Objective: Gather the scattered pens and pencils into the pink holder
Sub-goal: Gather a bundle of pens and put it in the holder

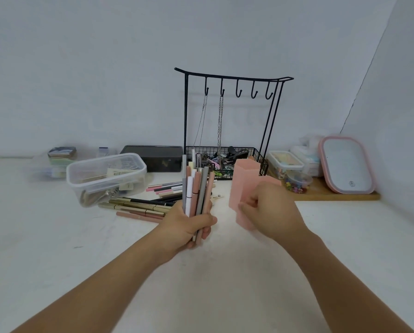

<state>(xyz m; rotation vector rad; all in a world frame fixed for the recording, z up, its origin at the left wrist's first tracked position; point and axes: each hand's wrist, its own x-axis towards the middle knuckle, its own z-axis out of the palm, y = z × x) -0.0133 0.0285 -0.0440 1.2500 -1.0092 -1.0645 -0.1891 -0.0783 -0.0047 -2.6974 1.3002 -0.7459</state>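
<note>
My left hand grips an upright bundle of pens and pencils in pink, grey and white, held above the table. To its right my right hand holds the pink holder, a cluster of hexagonal tubes, with fingers curled round its lower part. Whether the holder stands on the table or is lifted, I cannot tell. More pens and pencils, gold, black and pink, lie scattered on the white table behind my left hand.
A clear plastic box stands left of the scattered pens, a dark box behind it. A black wire rack with hooks and basket stands at the back. Small containers and a pink-rimmed mirror sit on a wooden board at right.
</note>
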